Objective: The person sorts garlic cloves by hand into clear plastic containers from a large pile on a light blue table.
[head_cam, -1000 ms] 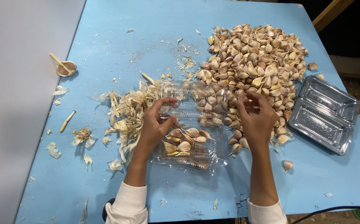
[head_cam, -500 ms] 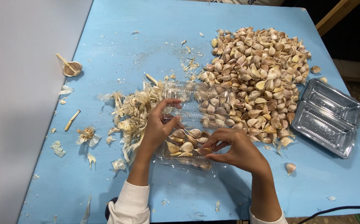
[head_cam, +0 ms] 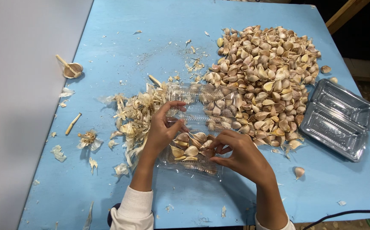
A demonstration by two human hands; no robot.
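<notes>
Surface: blue table (head_cam: 121,38), littered with scraps of skin.
Container: clear plastic clamshell box (head_cam: 193,164), lying open between the two hands, its lid (head_cam: 202,100) laid back against the clove pile.
Contents: a handful of garlic cloves (head_cam: 191,150) in the near half of the box.
Left hand (head_cam: 161,132): resting on the box's left edge; fingers part-curled, thumb and forefinger spread apart on the plastic.
Right hand (head_cam: 242,155): at the box's right side; fingers pinched together over the cloves, seemingly on one clove, though the grip is partly hidden.
Stock: large heap of garlic cloves (head_cam: 266,72) beyond the box.
Waste: pile of papery skins (head_cam: 136,117) left of the left hand.
Spare: second clear clamshell box (head_cam: 336,119), right, well apart.
</notes>
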